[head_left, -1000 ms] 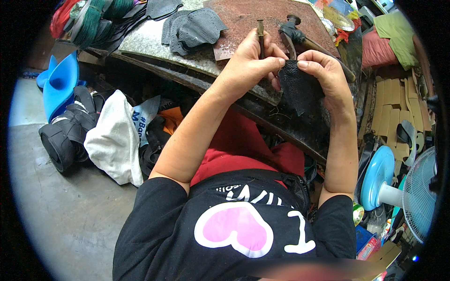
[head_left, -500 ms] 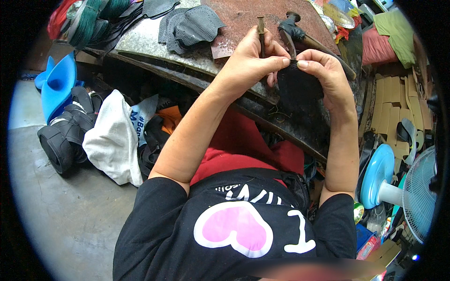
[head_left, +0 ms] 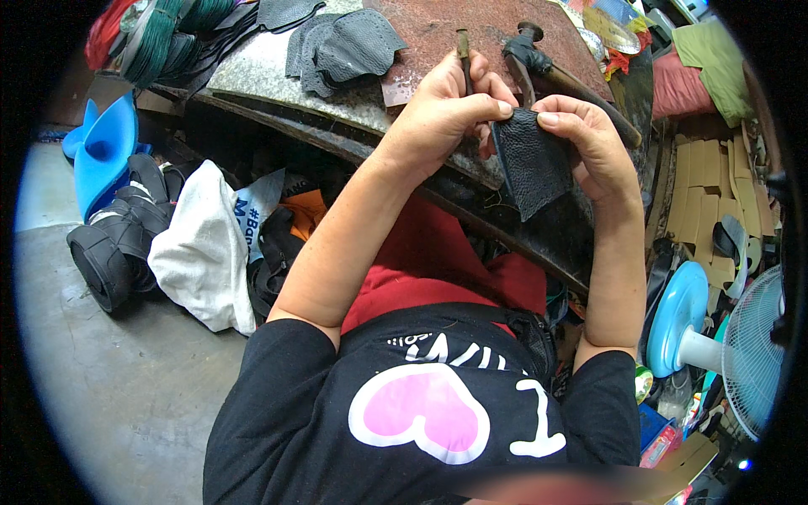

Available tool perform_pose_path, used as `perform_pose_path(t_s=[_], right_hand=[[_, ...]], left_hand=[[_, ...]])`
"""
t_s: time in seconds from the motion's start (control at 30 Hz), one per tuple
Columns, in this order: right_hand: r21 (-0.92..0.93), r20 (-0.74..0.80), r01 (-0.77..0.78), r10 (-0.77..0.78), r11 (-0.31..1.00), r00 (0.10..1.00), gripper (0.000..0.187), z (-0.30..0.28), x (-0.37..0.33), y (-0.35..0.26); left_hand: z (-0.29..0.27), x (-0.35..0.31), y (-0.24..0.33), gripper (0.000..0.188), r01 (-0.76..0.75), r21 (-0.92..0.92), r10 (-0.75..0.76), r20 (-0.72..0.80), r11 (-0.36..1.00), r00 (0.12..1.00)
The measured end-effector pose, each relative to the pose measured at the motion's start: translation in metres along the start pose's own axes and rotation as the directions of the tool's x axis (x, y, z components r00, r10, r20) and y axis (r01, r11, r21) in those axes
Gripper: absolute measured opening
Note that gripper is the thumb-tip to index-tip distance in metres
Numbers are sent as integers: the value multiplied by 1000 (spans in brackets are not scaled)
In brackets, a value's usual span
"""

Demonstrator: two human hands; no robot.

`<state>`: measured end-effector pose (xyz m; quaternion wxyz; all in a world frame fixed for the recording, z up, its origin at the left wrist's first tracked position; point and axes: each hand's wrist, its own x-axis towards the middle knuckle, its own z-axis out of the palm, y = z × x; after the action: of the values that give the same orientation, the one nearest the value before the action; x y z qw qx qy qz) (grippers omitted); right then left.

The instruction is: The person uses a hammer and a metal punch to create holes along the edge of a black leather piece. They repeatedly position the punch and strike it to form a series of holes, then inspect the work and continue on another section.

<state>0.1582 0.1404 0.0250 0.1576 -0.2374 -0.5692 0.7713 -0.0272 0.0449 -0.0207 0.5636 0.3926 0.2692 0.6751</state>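
In front of me a piece of black grained leather hangs by its top edge near the bench's front. My left hand pinches its upper left corner between thumb and finger. The same hand also keeps a thin metal punch upright among its fingers. On the other corner, the thumb and forefinger of my right hand are closed. A hammer with a dark-wrapped neck and wooden handle lies just beyond both hands. Several cut black leather pieces are stacked at the left on the bench.
The bench has a reddish-brown board and a pale stone slab. Green thread bundles sit at far left. Black rolled strips and a white cloth lie on the floor. A fan stands at right.
The leather piece has turned in my fingers, so its grained face now shows where a dull dark side showed before. Both hands stay nearly in place.
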Motion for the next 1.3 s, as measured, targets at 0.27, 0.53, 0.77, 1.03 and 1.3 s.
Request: perform_pose_path(t_s=[0.27,0.53,0.77,1.03,1.3], right_hand=[[-34,-48,-8,6,999,999,25,-4,-1,0],[285,-149,232,-196,930,969,73,-10,-4,-12],[-180,-97,248,-268,952,958,65,7,-6,-6],[-292,-80,302,-338,907,938,69,10,-4,-6],[-476,-46,375,-449,795,892,72,15,-5,-8]], left_hand=[[3,-2,2,32,-18,9,18,-10,1000,1000],[20,-9,1,31,-179,82,190,-165,980,968],[38,-28,-3,36,-129,97,150,-257,987,955],[32,-27,3,24,-30,44,39,-233,999,972],[21,-25,5,30,7,28,-3,-161,1000,987]])
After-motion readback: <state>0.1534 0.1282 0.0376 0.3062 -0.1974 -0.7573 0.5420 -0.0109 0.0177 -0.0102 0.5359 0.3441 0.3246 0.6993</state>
